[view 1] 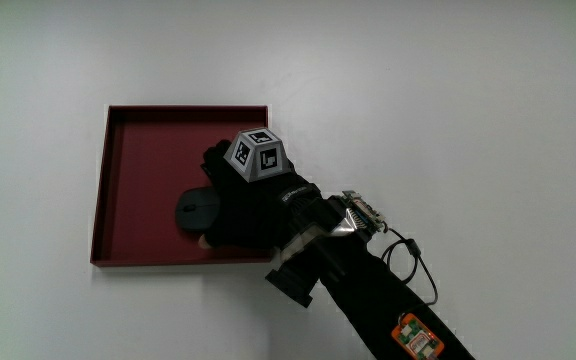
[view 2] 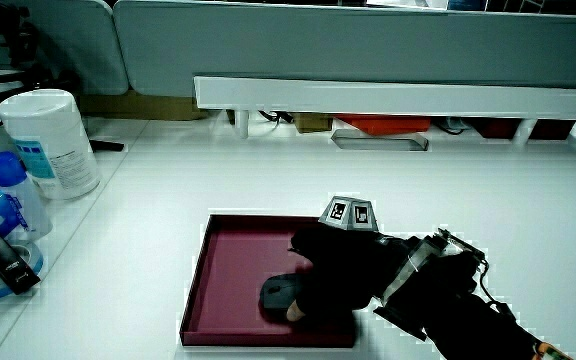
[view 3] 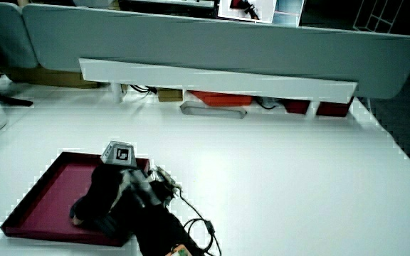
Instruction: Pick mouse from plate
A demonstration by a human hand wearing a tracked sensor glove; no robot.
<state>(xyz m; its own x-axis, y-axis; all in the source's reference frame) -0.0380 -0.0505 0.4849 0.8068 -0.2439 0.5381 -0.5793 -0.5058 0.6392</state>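
Lying on a plain white desk (view 1: 448, 90), the red plate (view 1: 138, 180) carries a black mouse (view 1: 196, 210); the hand (view 1: 248, 205) covers it, grip closing around it. A low partition (view 2: 368, 45) edges the desk.

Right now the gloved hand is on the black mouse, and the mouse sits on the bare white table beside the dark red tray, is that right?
Not quite. The hand is on the black mouse, but the mouse sits inside the dark red tray, in the part of it nearer to the person, not on the bare white table. The main view shows it plainly, and a side view agrees.
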